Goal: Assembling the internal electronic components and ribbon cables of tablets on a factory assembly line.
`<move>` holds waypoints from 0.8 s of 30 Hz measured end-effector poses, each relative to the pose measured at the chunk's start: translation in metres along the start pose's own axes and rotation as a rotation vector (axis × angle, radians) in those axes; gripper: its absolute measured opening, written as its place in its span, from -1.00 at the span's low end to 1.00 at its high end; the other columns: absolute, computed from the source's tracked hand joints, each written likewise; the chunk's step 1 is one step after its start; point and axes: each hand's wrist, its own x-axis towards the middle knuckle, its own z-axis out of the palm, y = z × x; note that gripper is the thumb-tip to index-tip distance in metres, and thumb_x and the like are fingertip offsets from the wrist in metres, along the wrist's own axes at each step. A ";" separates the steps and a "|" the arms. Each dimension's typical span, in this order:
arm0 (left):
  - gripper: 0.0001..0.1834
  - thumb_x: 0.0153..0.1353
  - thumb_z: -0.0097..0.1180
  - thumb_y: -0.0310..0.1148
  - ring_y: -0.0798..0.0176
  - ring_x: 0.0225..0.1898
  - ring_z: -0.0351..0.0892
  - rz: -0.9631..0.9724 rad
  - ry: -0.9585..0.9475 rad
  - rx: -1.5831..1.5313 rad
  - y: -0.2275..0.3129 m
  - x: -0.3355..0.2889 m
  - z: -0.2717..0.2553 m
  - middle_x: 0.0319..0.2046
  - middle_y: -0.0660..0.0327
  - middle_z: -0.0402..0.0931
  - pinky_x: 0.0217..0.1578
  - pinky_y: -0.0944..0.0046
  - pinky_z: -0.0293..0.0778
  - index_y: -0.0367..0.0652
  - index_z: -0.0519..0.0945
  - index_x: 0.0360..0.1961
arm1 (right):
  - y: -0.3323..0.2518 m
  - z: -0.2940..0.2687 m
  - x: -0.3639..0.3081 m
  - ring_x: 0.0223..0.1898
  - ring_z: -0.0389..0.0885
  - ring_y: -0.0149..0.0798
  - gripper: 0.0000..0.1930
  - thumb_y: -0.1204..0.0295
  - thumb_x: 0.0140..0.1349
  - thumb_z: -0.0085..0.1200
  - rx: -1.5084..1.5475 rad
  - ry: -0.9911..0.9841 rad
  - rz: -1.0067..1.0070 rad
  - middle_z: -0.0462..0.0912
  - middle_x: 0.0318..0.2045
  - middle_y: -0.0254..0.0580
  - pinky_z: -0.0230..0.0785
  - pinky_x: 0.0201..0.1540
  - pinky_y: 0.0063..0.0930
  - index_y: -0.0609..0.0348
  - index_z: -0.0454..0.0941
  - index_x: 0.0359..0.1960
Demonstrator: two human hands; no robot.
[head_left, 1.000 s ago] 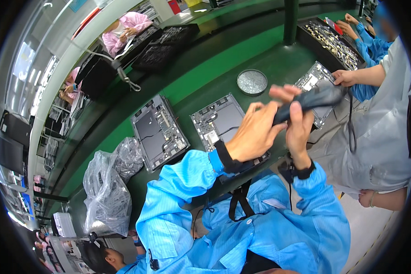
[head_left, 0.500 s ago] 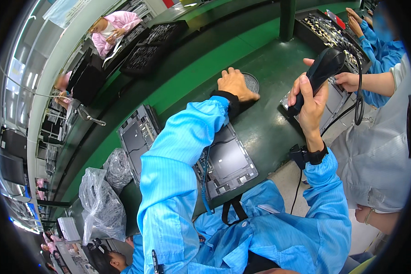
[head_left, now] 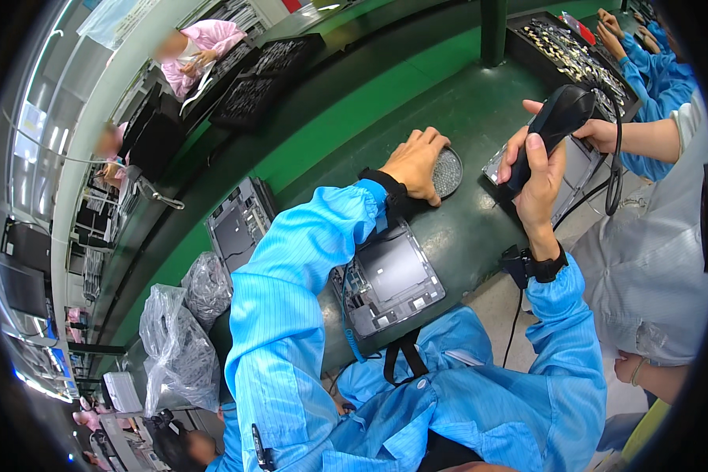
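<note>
My left hand [head_left: 418, 164] is closed round the near-left rim of a shallow round dish [head_left: 450, 175], which holds small grey bits too fine to make out. In my right hand [head_left: 539, 177] is a black corded hand tool [head_left: 558, 118], thick at its upper end; its lower tip is hidden, so I cannot tell its exact kind. Below my left forearm lies an opened grey laptop base [head_left: 393, 275] with its inner boards showing, partly covered by my sleeve. A blue coiled cord [head_left: 348, 318] runs across it.
Another opened laptop base [head_left: 240, 220] lies left of my arm, with clear plastic bags [head_left: 177, 338] nearby. To the right, a person's hand [head_left: 598, 135] touches a further laptop part [head_left: 578, 185]. A black tray of small parts [head_left: 566, 47] and a green post [head_left: 493, 35] stand beyond.
My left hand has drawn the round dish nearer and slightly to the right over the bench. My right hand stays almost in place, still holding the black tool.
</note>
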 end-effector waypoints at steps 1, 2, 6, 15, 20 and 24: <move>0.19 -0.46 0.70 -0.22 -0.10 0.31 0.29 0.067 -0.007 -0.037 0.001 -0.002 0.001 0.22 0.03 0.34 0.33 -0.01 0.37 -0.23 0.37 0.32 | -0.001 0.000 -0.001 -0.61 0.46 -0.49 -0.60 0.35 0.54 -0.01 0.000 -0.001 0.000 0.49 -0.49 -0.29 0.36 -0.53 -0.60 0.28 0.31 0.29; 0.22 -0.50 0.70 -0.25 -0.10 0.33 0.28 0.061 -0.012 -0.045 0.003 -0.003 0.001 0.25 0.02 0.33 0.35 0.00 0.35 -0.21 0.36 0.33 | -0.002 0.002 -0.001 -0.61 0.46 -0.49 -0.60 0.33 0.55 -0.03 -0.019 0.007 -0.004 0.49 -0.49 -0.29 0.37 -0.52 -0.59 0.28 0.31 0.29; 0.18 -0.34 0.68 -0.17 -0.10 0.41 0.22 0.115 0.074 0.021 0.000 -0.009 0.003 0.35 -0.01 0.26 0.36 0.00 0.33 -0.22 0.33 0.38 | 0.000 0.011 -0.001 -0.60 0.47 -0.48 -0.59 0.31 0.57 -0.04 -0.048 0.010 0.001 0.49 -0.49 -0.28 0.38 -0.52 -0.58 0.29 0.29 0.30; -0.82 0.25 0.33 -0.41 0.25 -0.39 0.72 0.212 0.814 -0.549 0.078 -0.158 -0.096 -0.36 0.14 0.72 -0.37 0.30 0.56 -0.31 0.70 -0.20 | 0.009 0.021 -0.005 -0.52 0.41 -0.45 -0.64 0.30 0.61 -0.14 0.055 -0.065 0.025 0.41 -0.40 -0.30 0.36 -0.45 -0.52 0.30 0.28 0.26; -0.89 0.27 0.27 -0.57 0.35 -0.37 0.65 -0.199 0.923 -0.497 0.101 -0.313 -0.061 -0.36 0.16 0.69 -0.34 0.34 0.52 -0.28 0.73 -0.18 | 0.027 0.039 -0.007 -0.50 0.36 -0.43 -0.66 0.29 0.62 -0.18 0.165 -0.142 0.101 0.37 -0.39 -0.27 0.32 -0.43 -0.51 0.26 0.31 0.25; -0.86 0.23 0.26 -0.61 0.25 -0.32 0.68 -0.508 1.099 -0.284 0.094 -0.404 -0.022 -0.29 0.09 0.72 -0.26 0.30 0.55 -0.30 0.73 -0.18 | 0.035 0.044 -0.009 -0.50 0.36 -0.44 -0.66 0.31 0.62 -0.19 0.158 -0.206 0.140 0.37 -0.37 -0.28 0.31 -0.42 -0.53 0.26 0.30 0.26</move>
